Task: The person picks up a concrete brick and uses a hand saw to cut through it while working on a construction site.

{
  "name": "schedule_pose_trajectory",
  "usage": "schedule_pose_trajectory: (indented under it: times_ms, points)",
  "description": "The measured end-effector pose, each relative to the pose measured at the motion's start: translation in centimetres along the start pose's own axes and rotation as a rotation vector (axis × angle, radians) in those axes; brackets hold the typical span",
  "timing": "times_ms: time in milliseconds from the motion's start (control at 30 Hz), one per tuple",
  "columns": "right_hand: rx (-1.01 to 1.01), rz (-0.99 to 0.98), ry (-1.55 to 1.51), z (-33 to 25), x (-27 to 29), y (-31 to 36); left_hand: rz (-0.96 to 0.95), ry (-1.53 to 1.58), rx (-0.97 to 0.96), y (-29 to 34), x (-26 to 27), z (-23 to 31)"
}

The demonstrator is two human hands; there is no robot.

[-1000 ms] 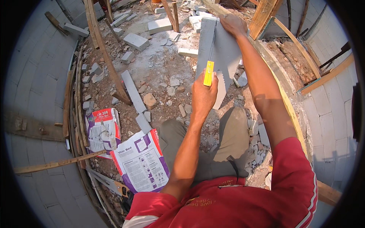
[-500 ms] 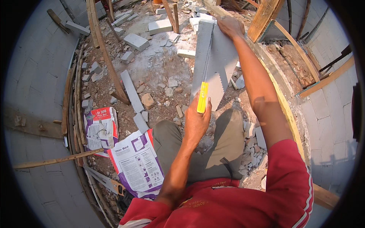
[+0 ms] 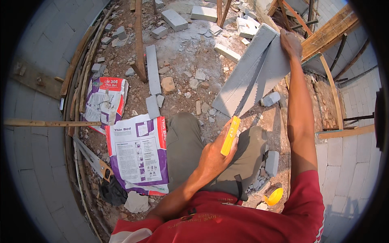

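My left hand [image 3: 219, 154] is closed around the yellow handle of a saw [image 3: 230, 135]. The saw's toothed blade slants up and away across the face of a light grey block [image 3: 239, 81], throwing a jagged shadow on it. The block stands tilted in front of my knees, its top leaning to the right. At its upper right edge my right hand [image 3: 291, 46] grips the block, with the fingertips partly hidden. How deep the blade sits in the block, if at all, I cannot tell.
Two printed bags [image 3: 137, 154] lie left of my legs, near a second handsaw [image 3: 95, 160]. Broken blocks [image 3: 174, 20] and rubble cover the ground. A wooden post [image 3: 139, 40] rises ahead; a timber beam [image 3: 330, 32] slopes at upper right. A yellow object [image 3: 274, 197] lies by my right hip.
The view has shifted. The block now leans further right, showing more of its face, and the saw slants more to the right. Both hands keep their holds. The yellow object has come into view.
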State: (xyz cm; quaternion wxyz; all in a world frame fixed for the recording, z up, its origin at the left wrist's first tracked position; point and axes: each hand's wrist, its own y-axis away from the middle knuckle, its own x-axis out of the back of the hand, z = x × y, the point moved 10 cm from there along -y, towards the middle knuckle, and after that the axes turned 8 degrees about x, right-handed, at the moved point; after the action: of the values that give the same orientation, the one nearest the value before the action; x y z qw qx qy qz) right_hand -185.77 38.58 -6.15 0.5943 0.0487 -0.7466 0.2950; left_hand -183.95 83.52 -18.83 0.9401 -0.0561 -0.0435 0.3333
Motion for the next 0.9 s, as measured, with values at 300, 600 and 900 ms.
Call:
schedule_pose_trajectory:
  times_ms: [300, 600, 900]
  points:
    - [0.032, -0.034, 0.022, 0.3, -0.7, -0.7, -0.041, -0.009, 0.124, -4.9, -2.2, -1.0]
    - [0.042, -0.086, 0.004, -2.7, -1.8, -0.9, -0.049, -0.165, 0.16, -11.1, -3.0, -1.8]
    - [0.029, -0.031, 0.002, -2.2, -1.5, -1.3, -0.053, -0.134, 0.168, -6.8, -1.4, -1.7]
